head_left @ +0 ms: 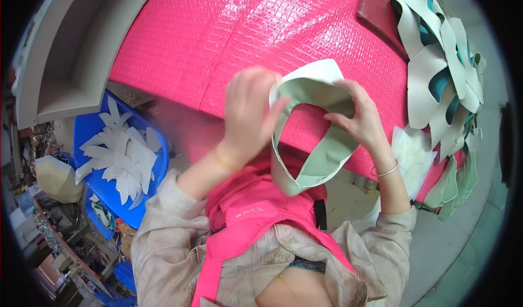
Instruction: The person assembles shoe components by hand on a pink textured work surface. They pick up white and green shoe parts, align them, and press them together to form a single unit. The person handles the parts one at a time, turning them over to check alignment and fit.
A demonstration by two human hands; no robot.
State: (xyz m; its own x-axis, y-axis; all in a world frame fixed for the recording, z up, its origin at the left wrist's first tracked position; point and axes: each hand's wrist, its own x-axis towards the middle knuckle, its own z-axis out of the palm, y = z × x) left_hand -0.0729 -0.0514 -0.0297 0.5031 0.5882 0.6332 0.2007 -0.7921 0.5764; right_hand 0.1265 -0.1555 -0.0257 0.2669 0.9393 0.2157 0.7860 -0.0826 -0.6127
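Observation:
A shoe upper [328, 150], white outside with a pale green lining, is held up over the front edge of the pink table, its opening facing me. My right hand [364, 116] grips its right rim, thumb inside the opening and fingers on the outer side. At its left side is my left hand [245, 113], smeared by motion. The left thumb reaches toward the lining edge; whether the fingers pinch the material cannot be made out.
The pink textured tabletop [180, 45] spans the far side. More pale uppers [427, 81] are piled at the right, by a dark red block [381, 15] and a crumpled white sheet [412, 157]. To the left, a blue bin [98, 184] holds white cut pieces [122, 160] below a grey shelf box [81, 51].

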